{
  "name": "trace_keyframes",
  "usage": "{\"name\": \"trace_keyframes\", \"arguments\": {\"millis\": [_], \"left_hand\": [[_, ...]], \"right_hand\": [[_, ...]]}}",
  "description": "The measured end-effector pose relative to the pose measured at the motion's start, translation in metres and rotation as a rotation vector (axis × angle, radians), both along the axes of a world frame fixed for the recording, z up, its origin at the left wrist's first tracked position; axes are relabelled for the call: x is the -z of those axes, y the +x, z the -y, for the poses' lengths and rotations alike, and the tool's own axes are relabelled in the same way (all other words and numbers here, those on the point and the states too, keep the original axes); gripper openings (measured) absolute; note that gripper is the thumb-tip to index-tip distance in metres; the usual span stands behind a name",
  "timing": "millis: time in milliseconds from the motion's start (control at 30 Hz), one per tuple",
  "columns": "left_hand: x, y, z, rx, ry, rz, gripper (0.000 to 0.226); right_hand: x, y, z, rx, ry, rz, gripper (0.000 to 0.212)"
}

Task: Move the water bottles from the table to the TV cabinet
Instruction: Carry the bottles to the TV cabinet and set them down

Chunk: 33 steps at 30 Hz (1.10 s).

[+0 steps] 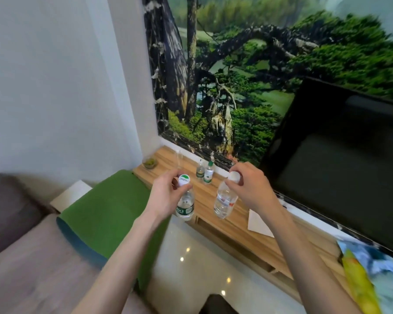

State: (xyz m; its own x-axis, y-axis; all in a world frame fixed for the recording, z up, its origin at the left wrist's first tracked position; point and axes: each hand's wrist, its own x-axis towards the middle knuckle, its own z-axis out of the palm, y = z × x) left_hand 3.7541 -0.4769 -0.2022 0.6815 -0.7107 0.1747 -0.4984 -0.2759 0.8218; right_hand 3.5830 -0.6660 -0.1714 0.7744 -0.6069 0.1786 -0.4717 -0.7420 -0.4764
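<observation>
My left hand (pixel 166 193) grips a clear water bottle with a green label (pixel 186 206) by its white cap, holding it in the air at the front edge of the wooden TV cabinet (pixel 232 225). A second clear bottle with a red and white label (pixel 225 200) hangs from its white cap in my right hand (pixel 250 189), above the cabinet top. Two small green-labelled bottles (pixel 205 172) stand upright further back on the cabinet near the wall.
A large black TV (pixel 340 168) fills the right side of the cabinet. A white paper (pixel 258 223) lies on the cabinet, a colourful bag (pixel 372 275) at the right end, a small green dish (pixel 149 163) at the far left. A green cloth (pixel 109 209) covers furniture left of it.
</observation>
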Motion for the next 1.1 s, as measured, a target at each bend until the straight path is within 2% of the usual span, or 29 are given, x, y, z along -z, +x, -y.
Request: {"name": "trace_keyframes", "arguments": {"millis": [400,567,700,800,933,1100], "left_hand": [[0.042,0.128,0.170,0.135,0.114,0.021,0.030],[0.064,0.168,0.225,0.133,0.173,0.021,0.026],[0.088,0.198,0.257,0.134,0.239,0.025,0.030],[0.110,0.219,0.278,0.159,0.292,0.019,0.032],[0.143,0.249,0.303,0.243,0.371,0.046,0.033],[0.193,0.286,0.329,0.295,0.416,-0.012,0.032]], "right_hand": [[0.060,0.116,0.133,0.036,0.101,-0.057,0.023],[0.095,0.162,0.181,0.076,0.192,-0.072,0.020],[0.121,0.194,0.207,0.075,0.184,-0.151,0.022],[0.144,0.216,0.223,0.082,0.241,-0.153,0.026],[0.177,0.242,0.242,0.131,0.285,-0.190,0.044],[0.216,0.267,0.259,0.218,0.355,-0.226,0.028]]}}
